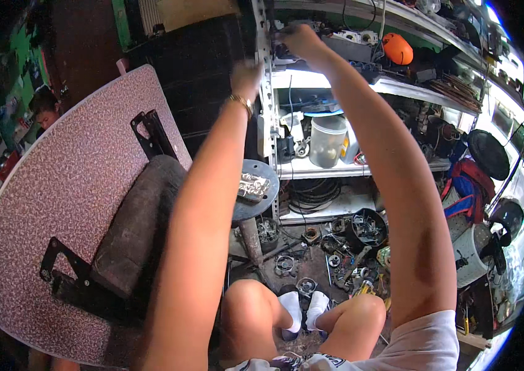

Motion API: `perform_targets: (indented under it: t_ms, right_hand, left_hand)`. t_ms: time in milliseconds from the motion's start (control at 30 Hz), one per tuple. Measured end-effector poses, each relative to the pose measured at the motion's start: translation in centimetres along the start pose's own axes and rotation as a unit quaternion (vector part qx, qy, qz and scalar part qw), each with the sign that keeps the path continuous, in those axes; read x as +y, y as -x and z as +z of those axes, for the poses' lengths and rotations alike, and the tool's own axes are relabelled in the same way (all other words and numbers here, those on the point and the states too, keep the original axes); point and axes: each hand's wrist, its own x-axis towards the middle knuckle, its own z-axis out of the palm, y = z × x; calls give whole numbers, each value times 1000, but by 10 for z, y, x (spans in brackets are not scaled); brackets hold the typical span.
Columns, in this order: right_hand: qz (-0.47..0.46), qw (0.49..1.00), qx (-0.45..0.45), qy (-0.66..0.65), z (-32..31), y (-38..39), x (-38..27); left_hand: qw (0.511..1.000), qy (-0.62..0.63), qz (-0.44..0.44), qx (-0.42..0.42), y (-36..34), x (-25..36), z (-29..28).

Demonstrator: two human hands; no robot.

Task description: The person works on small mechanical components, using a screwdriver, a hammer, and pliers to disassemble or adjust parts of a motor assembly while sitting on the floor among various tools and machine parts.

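Note:
Both my arms stretch forward and up toward a metal shelf rack (266, 105). My left hand (246, 78), with a gold-coloured bracelet (241, 102) at its wrist, is beside the perforated upright post; motion smears its fingers. Over the upper shelf, just right of the post, my right hand (304, 43) is curled among dark items. What its fingers hold is too dark and small to make out. Near it on that shelf lie grey and white metal parts (358, 40) and an orange rounded object (397, 49).
A speckled pink tabletop (76, 154) with black folding brackets stands tilted at left. A round stool (268, 179) carries a foil-like tray (252, 186). Below are a clear bucket (327, 142), coiled cables (315, 196) and scattered metal parts (285, 264). Another person (44, 108) is at far left.

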Motion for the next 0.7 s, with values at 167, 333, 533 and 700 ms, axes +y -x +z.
perform_targets:
  t_ms: [167, 333, 533, 700]
  right_hand:
    - [-20, 997, -36, 64, -21, -15, 7]
    - [-43, 992, -86, 79, -34, -4, -7]
    - [-31, 997, -55, 43, -28, 8, -13]
    - [5, 995, -96, -27, -25, 5, -14]
  left_hand:
    - [984, -113, -134, -15, 88, -66, 60]
    - [979, -117, -150, -71, 104, -77, 81]
    - [992, -41, -113, -29, 103, -89, 98]
    - [991, -56, -116, -20, 111, -100, 117]
